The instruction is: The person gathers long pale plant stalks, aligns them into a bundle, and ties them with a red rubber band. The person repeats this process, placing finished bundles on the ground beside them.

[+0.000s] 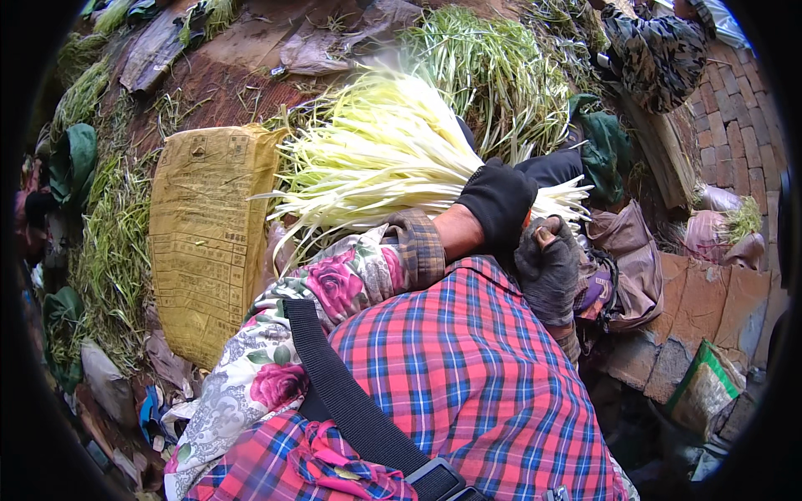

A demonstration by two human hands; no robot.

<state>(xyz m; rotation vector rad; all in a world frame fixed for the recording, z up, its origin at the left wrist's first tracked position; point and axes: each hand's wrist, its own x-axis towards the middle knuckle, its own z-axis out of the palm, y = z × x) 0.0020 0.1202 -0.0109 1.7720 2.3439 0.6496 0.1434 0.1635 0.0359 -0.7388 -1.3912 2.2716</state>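
A large bundle of pale yellow and white leafy stalks (382, 144), like blanched garlic chives, lies across in front of me. Its leaves fan to the left, and the cut white ends (561, 200) point right. My left hand (499, 195), in a black glove, is closed around the bundle near those ends. Just below them, my right hand (546, 266) wears a worn grey glove with bare fingertips. Its fingers are curled close to my left hand; whether something thin is pinched there is hidden. A small orange spot shows between the two hands.
A yellow woven sack (207, 244) with printing lies left of the bundle. Greener stalks (501, 75) are heaped beyond it. A person in a camouflage sleeve (658, 59) is at the upper right. Brown cloth (626, 269) and a green-edged bag (705, 382) lie to the right.
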